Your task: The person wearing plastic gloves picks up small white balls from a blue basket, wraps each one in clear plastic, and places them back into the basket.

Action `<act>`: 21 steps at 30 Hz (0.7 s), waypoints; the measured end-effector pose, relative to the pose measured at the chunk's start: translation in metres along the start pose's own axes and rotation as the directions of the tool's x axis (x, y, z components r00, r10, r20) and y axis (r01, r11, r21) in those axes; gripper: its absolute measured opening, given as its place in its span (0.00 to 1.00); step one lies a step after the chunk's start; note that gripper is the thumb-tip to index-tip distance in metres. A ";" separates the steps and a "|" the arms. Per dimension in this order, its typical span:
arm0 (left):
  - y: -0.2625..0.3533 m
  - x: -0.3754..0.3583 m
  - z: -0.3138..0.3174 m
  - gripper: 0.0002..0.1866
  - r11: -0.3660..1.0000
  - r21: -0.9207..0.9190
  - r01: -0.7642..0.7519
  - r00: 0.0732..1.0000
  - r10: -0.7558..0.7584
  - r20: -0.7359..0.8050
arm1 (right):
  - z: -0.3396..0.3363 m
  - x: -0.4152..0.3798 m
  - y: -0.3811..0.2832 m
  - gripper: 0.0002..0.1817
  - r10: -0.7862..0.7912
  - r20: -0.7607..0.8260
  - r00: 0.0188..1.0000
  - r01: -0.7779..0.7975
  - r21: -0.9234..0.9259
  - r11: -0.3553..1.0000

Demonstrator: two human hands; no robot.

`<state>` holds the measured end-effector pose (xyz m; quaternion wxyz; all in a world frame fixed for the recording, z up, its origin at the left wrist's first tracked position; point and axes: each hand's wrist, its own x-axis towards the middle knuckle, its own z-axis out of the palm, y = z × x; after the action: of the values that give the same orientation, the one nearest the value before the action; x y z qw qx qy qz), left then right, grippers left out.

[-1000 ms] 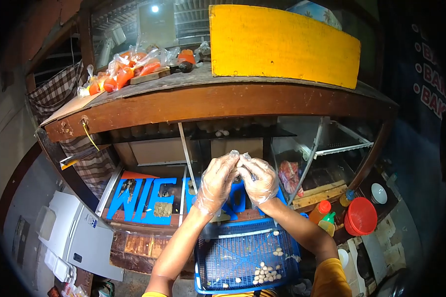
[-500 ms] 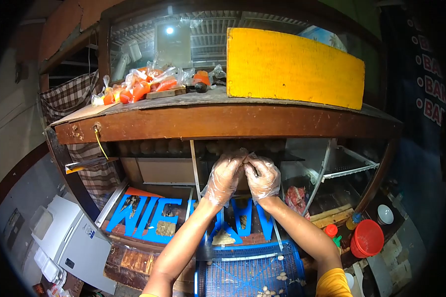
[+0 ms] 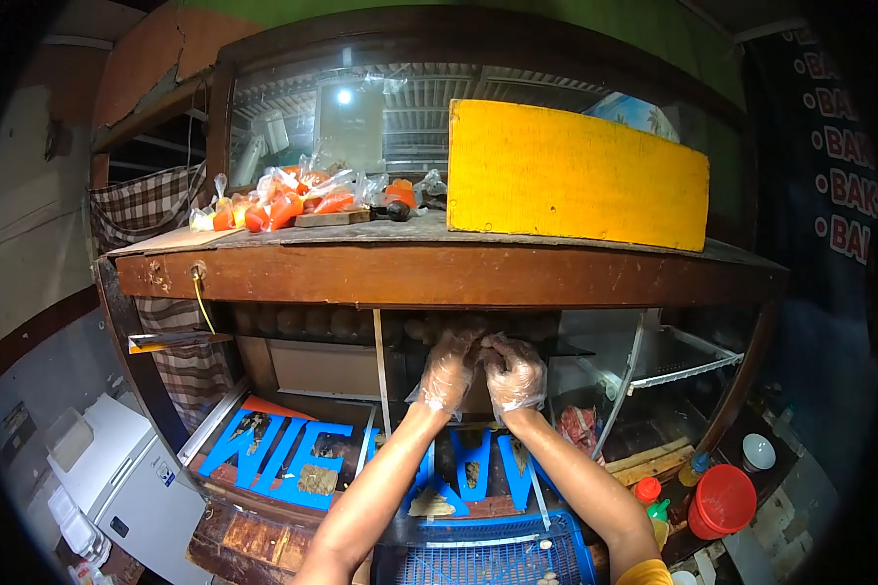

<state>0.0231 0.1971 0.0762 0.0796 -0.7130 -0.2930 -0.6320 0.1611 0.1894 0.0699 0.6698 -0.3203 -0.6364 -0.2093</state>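
My left hand (image 3: 449,370) and my right hand (image 3: 513,370), both in clear plastic gloves, are raised side by side under the wooden shelf (image 3: 439,278). Their fingers are bent and meet at the fingertips; whatever they hold, if anything, is too small or hidden to make out. Behind them, a row of round things (image 3: 332,322) shows dimly below the shelf. Beneath my forearms lies a glass panel with blue letters (image 3: 463,468). A blue basket (image 3: 458,531) with a few small pale round pieces (image 3: 546,577) stands at the bottom.
A yellow board (image 3: 576,175) and bags with orange contents (image 3: 278,207) are on the shelf. At the right are a red bucket (image 3: 722,497), a white bowl (image 3: 758,451) and a red-capped bottle (image 3: 648,490). A white freezer (image 3: 141,487) stands at the left.
The view has tilted upward, so the shelf and basket sit lower in the frame. My hands remain together at the fingertips, with slightly changed finger and wrist angles.
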 end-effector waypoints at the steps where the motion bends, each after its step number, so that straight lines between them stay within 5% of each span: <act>1: 0.000 -0.002 0.001 0.18 1.000 0.001 -0.001 1.000 0.001 0.000 | 0.000 0.001 0.000 0.09 0.008 0.000 1.000 -0.008 0.015 1.000; 4: -0.001 -0.005 0.004 0.17 0.994 -0.039 0.100 0.995 -0.101 -0.024 | 0.000 0.001 0.001 0.08 0.028 0.011 1.000 -0.028 0.022 0.999; 7: -0.001 -0.006 0.003 0.17 0.994 -0.061 0.094 0.995 -0.091 0.044 | 0.000 -0.001 0.004 0.07 0.043 0.031 0.999 -0.043 -0.017 0.999; 10: 0.007 -0.004 -0.003 0.16 1.000 0.014 -0.021 0.999 0.021 -0.047 | 0.000 -0.007 0.010 0.08 0.052 0.065 0.997 -0.048 -0.064 0.997; 12: 0.013 -0.002 -0.012 0.14 0.952 0.297 -0.071 0.996 0.050 0.077 | 0.000 -0.008 0.013 0.09 0.054 0.091 0.994 -0.047 -0.078 0.996; 15: 0.024 -0.001 -0.017 0.14 0.877 0.456 -0.151 0.988 0.123 0.089 | -0.003 -0.005 0.011 0.12 0.065 0.135 0.989 -0.050 -0.106 0.993; 21: 0.043 0.002 -0.024 0.15 0.928 0.359 -0.096 0.995 0.080 0.057 | -0.012 0.000 0.000 0.16 0.111 0.174 0.978 -0.094 -0.107 0.990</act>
<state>0.0245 0.1514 0.0941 0.2316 -0.7115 -0.3736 -0.5482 0.1700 0.1813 0.0696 0.6030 -0.4030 -0.6656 -0.1760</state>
